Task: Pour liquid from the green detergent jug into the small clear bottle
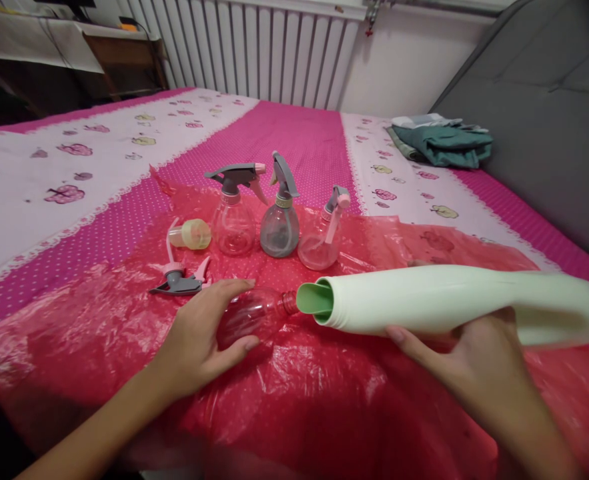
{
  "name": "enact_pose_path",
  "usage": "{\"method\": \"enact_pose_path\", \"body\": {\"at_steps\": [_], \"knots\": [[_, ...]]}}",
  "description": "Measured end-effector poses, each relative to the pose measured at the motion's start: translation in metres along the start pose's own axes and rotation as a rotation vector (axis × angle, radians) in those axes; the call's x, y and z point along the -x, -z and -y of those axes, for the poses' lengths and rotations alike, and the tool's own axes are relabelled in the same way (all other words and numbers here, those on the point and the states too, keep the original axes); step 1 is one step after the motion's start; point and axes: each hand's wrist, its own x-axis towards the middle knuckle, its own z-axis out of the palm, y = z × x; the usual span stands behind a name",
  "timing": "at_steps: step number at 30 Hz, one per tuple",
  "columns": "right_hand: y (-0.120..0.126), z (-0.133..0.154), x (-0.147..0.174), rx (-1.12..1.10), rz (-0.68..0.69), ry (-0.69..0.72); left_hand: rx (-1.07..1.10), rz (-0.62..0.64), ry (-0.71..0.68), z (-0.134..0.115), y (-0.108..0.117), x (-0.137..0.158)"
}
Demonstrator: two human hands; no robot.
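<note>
My left hand (201, 333) is wrapped around the body of a clear spray bottle (254, 312), which has no sprayer head on and tilts toward the right. Its threaded neck meets the green pouring spout (313, 298) of a large pale green detergent bottle (414, 297). My right hand (479, 363) grips that bottle from below and holds it nearly level. Whether liquid is flowing cannot be seen. Left of the clear bottle lies a loose grey and pink trigger sprayer (181, 283), its tube pointing up.
Three spray bottles with trigger heads, a pink-tinted one (233, 230), a grey one (279, 232) and a clear one (318, 248), stand behind my hands. A yellowish-capped small container (195, 235) lies beside them. Red plastic sheeting (324, 400) covers the bed; folded clothes (444, 143) lie far right.
</note>
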Motion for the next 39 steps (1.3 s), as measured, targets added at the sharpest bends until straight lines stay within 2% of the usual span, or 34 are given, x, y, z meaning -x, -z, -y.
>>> {"method": "enact_pose_path", "body": {"at_steps": [39], "knots": [[0.0010, -0.0008, 0.0008, -0.002, 0.016, -0.021, 0.004, 0.014, 0.006, -0.0011, 0.0014, 0.0001]]}}
